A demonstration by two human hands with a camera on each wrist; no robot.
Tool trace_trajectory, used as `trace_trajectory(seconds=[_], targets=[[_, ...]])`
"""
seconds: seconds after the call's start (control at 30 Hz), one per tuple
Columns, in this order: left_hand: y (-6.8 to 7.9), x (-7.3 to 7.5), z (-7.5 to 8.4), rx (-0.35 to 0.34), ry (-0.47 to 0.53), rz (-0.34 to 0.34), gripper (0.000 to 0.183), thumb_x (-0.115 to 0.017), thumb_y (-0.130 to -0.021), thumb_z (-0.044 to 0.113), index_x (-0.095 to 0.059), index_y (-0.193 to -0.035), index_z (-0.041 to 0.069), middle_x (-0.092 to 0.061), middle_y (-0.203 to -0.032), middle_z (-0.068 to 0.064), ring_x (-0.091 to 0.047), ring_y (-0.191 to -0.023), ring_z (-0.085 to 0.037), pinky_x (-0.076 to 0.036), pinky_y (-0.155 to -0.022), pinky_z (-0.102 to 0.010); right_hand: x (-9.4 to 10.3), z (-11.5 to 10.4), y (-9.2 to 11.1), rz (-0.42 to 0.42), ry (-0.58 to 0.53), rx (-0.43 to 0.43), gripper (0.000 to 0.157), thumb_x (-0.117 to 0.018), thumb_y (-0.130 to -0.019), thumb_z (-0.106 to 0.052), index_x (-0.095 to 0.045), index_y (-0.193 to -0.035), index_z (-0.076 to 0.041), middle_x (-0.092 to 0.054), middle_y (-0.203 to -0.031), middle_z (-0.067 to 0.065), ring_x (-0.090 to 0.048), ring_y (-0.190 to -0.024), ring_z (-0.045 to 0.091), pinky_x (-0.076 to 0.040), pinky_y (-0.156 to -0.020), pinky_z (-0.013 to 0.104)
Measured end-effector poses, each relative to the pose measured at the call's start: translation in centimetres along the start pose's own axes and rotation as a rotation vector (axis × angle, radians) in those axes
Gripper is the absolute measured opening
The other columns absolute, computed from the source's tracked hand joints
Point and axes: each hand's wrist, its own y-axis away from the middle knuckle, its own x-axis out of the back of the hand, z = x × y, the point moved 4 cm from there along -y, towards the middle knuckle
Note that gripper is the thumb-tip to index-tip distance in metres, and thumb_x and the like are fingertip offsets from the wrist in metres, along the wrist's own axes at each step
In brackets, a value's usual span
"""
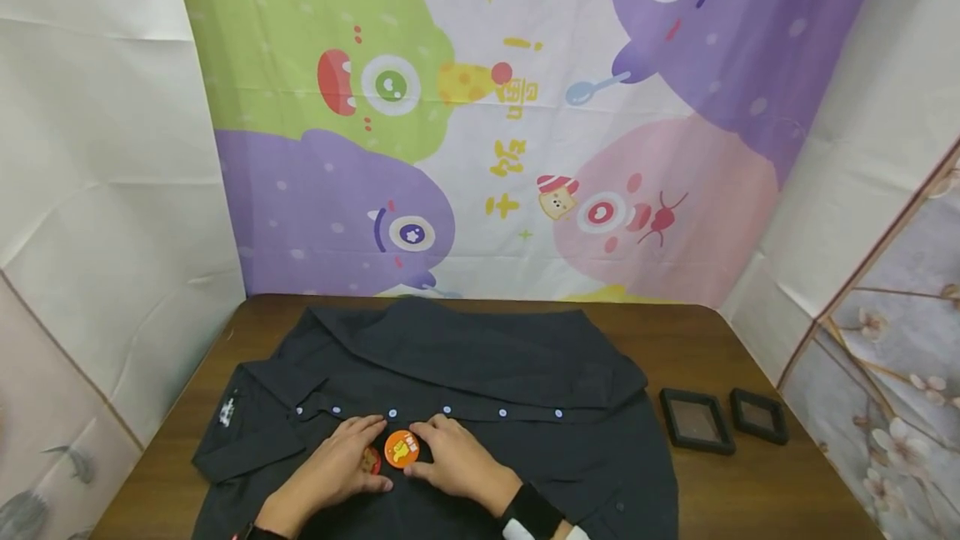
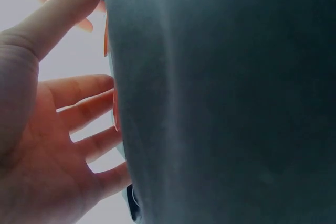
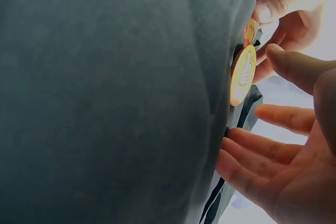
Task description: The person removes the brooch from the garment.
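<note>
A dark button-up shirt (image 1: 465, 373) lies spread out, its row of pale buttons running across it. Two round badges rest on it side by side: an orange one (image 1: 401, 449) with a yellow figure, and a red one (image 1: 371, 461) partly covered by my left hand (image 1: 339, 461). That hand's fingers extend over the red badge and touch the cloth. My right hand (image 1: 459, 458) lies just right of the orange badge, fingers extended and fingertips on the shirt, thumb near the badge's lower edge. In the right wrist view, the orange badge (image 3: 243, 75) sits between both hands.
The shirt covers much of a brown wooden table (image 1: 720, 498). To its right lie a larger black square frame (image 1: 697, 445) and a smaller black frame (image 1: 759, 416). Behind the table hangs a cartoon-monster cloth (image 1: 480, 215), with white sheets (image 1: 112, 132) at the sides.
</note>
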Motion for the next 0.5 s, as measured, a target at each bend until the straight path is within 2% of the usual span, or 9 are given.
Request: trace_trajectory(seconds=[0.3, 0.5], targets=[[-0.04, -0.12, -0.37, 0.028, 0.006, -0.049, 0.081, -0.081, -0.063, 0.042, -0.053, -0.125, -0.002, -0.052, -0.130, -0.020, -0.045, -0.118, -0.038, -0.040, -0.095, -0.059, -0.19, -0.22, -0.31, -0.024, 0.005, -0.004, 0.055, -0.070, -0.079, -0.043, -0.058, -0.124, -0.014, -0.058, -0.101, 0.001, -0.053, -0.088, 0.010, -0.050, -0.081, 0.030], [-0.35, -0.10, -0.54, 0.053, 0.009, -0.049, 0.080, -0.081, -0.064, 0.042, -0.053, -0.125, -0.001, -0.051, -0.130, -0.019, -0.044, -0.120, -0.039, -0.039, -0.096, -0.059, 0.03, -0.32, -0.64, -0.030, 0.014, 0.017, 0.054, -0.069, -0.080, -0.042, -0.057, -0.124, -0.014, -0.059, -0.102, 0.001, -0.054, -0.089, 0.010, -0.050, -0.082, 0.029]])
